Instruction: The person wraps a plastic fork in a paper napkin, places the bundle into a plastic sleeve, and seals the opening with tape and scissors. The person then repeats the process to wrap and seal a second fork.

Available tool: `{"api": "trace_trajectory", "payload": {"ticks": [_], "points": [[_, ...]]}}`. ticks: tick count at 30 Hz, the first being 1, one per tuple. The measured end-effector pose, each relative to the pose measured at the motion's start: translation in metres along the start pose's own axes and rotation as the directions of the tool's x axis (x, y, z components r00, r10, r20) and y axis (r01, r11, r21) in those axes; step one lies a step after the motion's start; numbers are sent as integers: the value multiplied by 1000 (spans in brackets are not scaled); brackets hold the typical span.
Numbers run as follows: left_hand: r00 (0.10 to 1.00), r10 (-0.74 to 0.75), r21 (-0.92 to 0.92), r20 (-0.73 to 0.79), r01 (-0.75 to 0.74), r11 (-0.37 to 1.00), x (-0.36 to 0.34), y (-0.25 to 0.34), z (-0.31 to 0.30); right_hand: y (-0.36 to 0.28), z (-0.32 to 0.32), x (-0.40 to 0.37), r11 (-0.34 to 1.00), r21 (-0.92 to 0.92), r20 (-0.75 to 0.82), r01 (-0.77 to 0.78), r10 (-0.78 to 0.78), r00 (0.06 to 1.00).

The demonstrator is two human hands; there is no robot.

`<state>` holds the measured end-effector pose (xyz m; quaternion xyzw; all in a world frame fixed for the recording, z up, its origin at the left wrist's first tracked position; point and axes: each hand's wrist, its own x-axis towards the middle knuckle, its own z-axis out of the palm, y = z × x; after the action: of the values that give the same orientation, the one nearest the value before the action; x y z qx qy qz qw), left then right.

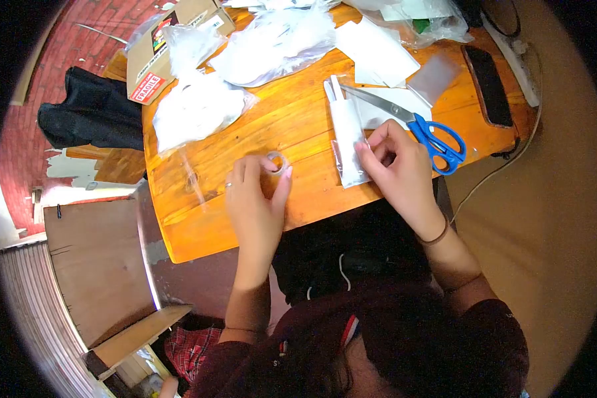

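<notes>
My left hand (255,192) is over the front of the wooden table (298,119), its thumb and fingers closed round a small roll of clear tape (277,162). To the right, my right hand (401,166) pinches the edge of a narrow clear plastic packet (349,132) with white contents, which lies lengthwise on the table. Blue-handled scissors (438,142) lie just beyond and right of my right hand, their blades pointing to the upper left over white paper (385,109).
A cardboard box (156,56) with a red label stands at the back left. Plastic bags (278,43) of white items, white cards (375,50), a small translucent packet (434,78) and a phone (487,86) lie along the back and right. Black cloth (93,109) hangs left.
</notes>
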<state>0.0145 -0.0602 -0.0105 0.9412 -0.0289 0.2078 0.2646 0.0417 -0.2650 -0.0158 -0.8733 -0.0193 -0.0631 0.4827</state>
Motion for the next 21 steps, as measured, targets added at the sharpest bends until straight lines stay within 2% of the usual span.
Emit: {"api": "trace_trajectory", "payload": {"ticks": [2, 6, 9, 11, 12, 15, 19, 21], "points": [[998, -40, -135, 48, 47, 990, -2, -9, 4, -3, -1, 2, 999, 31, -17, 31, -31, 999], [999, -5, -402, 37, 19, 916, 3, 2, -3, -10, -12, 5, 990, 142, 22, 18, -22, 1000], [999, 38, -539, 34, -14, 842, 5, 14, -5, -14, -18, 6, 955, 56, -61, 293, -290, 955], [997, 45, -665, 56, 4, 747, 6, 27, -6, -18, -19, 6, 896, 298, -10, 328, -341, 940], [996, 69, -679, 56, -13, 734, 7, 30, -6, -20, -19, 6, 847, 414, 9, 333, -370, 929], [992, 117, -706, 53, -46, 707, 8, 40, -6, -24, -17, 4, 775, 595, 106, 214, -340, 934], [991, 112, -683, 73, -33, 729, 8, 47, -6, -25, -17, 5, 704, 706, 175, 74, -275, 945], [988, 137, -619, 72, -63, 783, 7, 45, -5, -22, -18, 6, 735, 659, 112, 164, -310, 944]]}}
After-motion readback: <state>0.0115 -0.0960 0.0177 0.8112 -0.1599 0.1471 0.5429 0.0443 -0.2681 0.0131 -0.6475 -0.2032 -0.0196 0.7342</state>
